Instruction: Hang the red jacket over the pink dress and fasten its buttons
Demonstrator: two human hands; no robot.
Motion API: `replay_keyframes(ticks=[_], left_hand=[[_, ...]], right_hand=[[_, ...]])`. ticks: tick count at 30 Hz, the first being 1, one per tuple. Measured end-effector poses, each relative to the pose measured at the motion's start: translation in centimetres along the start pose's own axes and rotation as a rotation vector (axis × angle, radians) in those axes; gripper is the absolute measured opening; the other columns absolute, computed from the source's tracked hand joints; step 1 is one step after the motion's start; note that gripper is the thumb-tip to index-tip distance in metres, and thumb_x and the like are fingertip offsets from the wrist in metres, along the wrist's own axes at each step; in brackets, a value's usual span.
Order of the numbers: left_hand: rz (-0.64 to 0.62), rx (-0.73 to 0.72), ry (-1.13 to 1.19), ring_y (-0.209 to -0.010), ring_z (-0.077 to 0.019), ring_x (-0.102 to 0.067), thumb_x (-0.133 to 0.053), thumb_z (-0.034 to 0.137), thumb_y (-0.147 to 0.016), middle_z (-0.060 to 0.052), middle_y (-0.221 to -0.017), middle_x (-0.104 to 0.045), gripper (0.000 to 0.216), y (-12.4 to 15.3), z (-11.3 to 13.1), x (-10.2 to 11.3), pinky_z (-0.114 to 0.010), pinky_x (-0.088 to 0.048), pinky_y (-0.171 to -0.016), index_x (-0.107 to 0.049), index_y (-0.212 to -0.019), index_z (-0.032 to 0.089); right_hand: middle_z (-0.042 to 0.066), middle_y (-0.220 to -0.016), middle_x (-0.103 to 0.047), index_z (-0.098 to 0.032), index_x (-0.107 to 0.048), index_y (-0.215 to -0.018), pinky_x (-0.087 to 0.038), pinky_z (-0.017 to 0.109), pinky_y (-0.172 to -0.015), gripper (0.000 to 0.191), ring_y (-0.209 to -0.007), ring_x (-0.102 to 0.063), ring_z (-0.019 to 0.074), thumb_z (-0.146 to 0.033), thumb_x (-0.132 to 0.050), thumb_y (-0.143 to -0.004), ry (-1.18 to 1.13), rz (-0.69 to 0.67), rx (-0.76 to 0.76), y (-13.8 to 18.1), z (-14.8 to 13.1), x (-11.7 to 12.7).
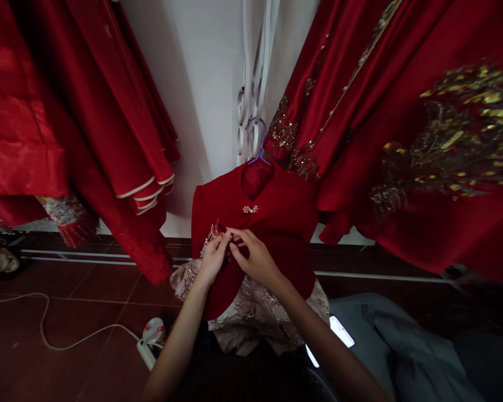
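Note:
A dark red sleeveless vest (285, 223) hangs upright in front of me on a purple hanger (261, 149). A small jewelled clasp (250, 210) sits below its V-neck. My left hand (214, 258) is closed at the vest's left front, its fingers pinching at a beaded ornament (212, 231) with pearl-like strands and red parts. My right hand (255, 257) comes in from the right, thumb and fingertips drawn together against the left fingertips. What lies between the right fingertips is too small and hidden to make out. Pale pink shiny fabric (264, 312) spreads below the vest.
Red garments (121, 123) hang at left, and more with gold sequins (465, 139) at right. White straps with loops (251, 67) hold the hanger. A white cable (46, 329) runs to a power strip (146, 353) on the tiled floor. A lit phone (341, 330) lies by grey-blue cloth (381, 329).

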State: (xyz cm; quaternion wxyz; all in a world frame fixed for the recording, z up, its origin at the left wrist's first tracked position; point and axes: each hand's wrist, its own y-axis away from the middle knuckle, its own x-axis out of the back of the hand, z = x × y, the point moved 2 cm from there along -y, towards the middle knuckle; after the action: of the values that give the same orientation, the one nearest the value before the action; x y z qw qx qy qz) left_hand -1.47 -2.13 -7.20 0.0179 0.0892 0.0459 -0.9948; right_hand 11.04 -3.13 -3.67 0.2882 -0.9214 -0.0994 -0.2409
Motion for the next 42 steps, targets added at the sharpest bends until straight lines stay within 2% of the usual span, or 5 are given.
replay_keyframes(ticks=[7,14,20,36,42], left_hand=[[0.211,-0.187,-0.187,-0.078,-0.0150,-0.062,-0.067,0.041,-0.072,-0.003,-0.089,-0.070,0.033,-0.4,0.4,0.8,-0.024,-0.048,-0.073,-0.070,-0.092,0.015],[0.171,-0.278,-0.390,-0.066,-0.0122,-0.054,-0.055,0.044,-0.081,-0.002,-0.070,-0.059,0.033,-0.3,-0.5,1.2,-0.024,-0.045,-0.063,-0.067,-0.068,0.015],[0.407,-0.398,-0.508,-0.074,-0.0118,-0.055,-0.060,0.035,-0.079,-0.004,-0.090,-0.059,0.023,-1.9,-1.3,2.0,-0.025,-0.045,-0.072,-0.059,-0.093,0.017],[0.348,-0.360,-0.327,-0.065,-0.0087,-0.057,-0.066,0.036,-0.072,-0.001,-0.075,-0.062,0.025,-3.6,-0.4,3.4,-0.021,-0.047,-0.065,-0.062,-0.087,0.016],[0.265,-0.151,-0.001,-0.071,-0.0125,-0.064,-0.072,0.040,-0.065,-0.006,-0.086,-0.070,0.033,-3.2,0.0,3.1,-0.024,-0.051,-0.065,-0.068,-0.085,0.014]], right_hand=[[0.005,-0.090,-0.059,-0.021,-0.050,-0.105,-0.055,0.029,-0.070,0.028,-0.080,-0.061,0.0150,-0.029,-0.059,-0.079,-0.223,0.211,-0.146,-1.0,2.1,-1.2],[0.003,-0.085,-0.058,-0.021,-0.052,-0.103,-0.054,0.028,-0.070,0.031,-0.077,-0.060,0.0137,-0.030,-0.063,-0.076,-0.293,0.191,-0.160,-1.1,2.5,-1.5],[0.003,-0.081,-0.059,-0.020,-0.053,-0.099,-0.053,0.028,-0.069,0.028,-0.075,-0.060,0.0139,-0.028,-0.063,-0.075,-0.257,0.192,-0.189,-1.0,3.2,-0.9],[0.004,-0.085,-0.061,-0.020,-0.057,-0.094,-0.053,0.027,-0.069,0.024,-0.077,-0.061,0.0140,-0.034,-0.064,-0.075,-0.339,0.234,-0.142,-2.9,2.9,-0.9],[0.003,-0.079,-0.062,-0.020,-0.059,-0.096,-0.053,0.025,-0.065,0.026,-0.072,-0.061,0.0129,-0.032,-0.065,-0.073,-0.310,0.222,-0.104,-4.9,3.5,-1.9]])
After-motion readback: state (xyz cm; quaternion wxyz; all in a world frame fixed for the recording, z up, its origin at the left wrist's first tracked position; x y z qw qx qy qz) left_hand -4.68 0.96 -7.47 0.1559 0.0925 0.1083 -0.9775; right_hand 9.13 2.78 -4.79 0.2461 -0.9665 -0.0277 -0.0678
